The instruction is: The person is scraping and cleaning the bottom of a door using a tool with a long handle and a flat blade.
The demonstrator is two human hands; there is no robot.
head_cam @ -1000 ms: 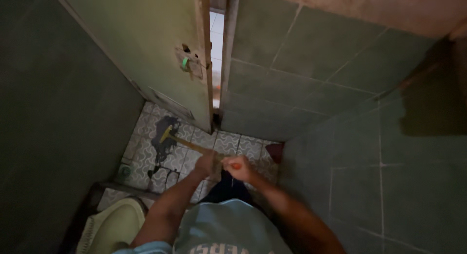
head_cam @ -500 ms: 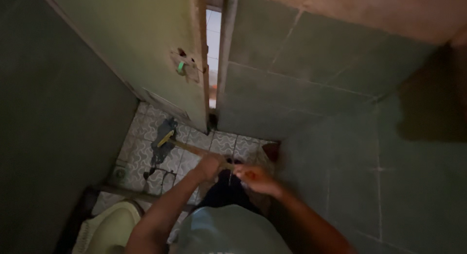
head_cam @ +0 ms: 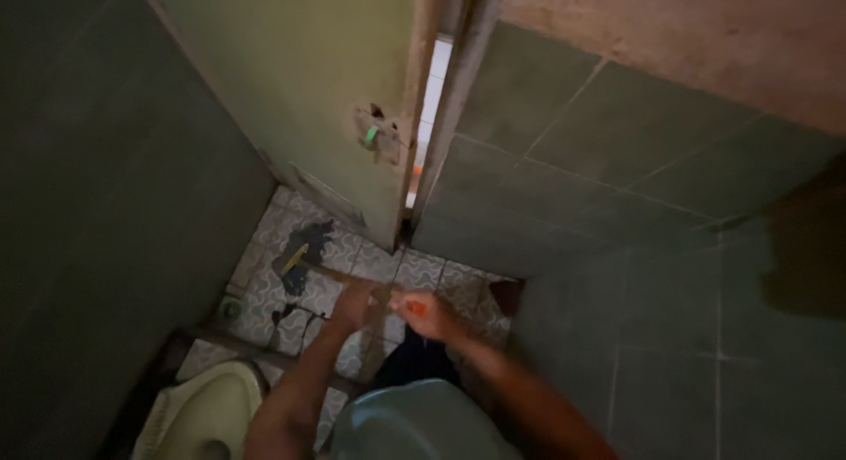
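My left hand (head_cam: 352, 306) is closed around a long wooden handle (head_cam: 339, 278) that slants down toward the floor. The handle's far end (head_cam: 295, 259) looks yellowish and lies low over the patterned floor tiles (head_cam: 264, 288). My right hand (head_cam: 429, 316) sits just right of the left, fingers curled, with a small orange object (head_cam: 416, 307) showing in its grip. The two hands are almost touching, in front of my pale shirt (head_cam: 414, 429). The light is dim, so I cannot tell what kind of tool the handle belongs to.
A pale green door (head_cam: 300, 99) with a latch (head_cam: 379, 138) stands slightly ajar, with a bright gap (head_cam: 434, 107) beside it. Green tiled walls (head_cam: 617, 248) close in on the right and left. A pale toilet bowl (head_cam: 203, 411), a floor drain (head_cam: 231, 308) and a dark patch (head_cam: 308, 241) are below.
Both hands stay together at the handle. My right hand has drawn slightly away from the left, and the orange object now shows. The view has tilted a little.
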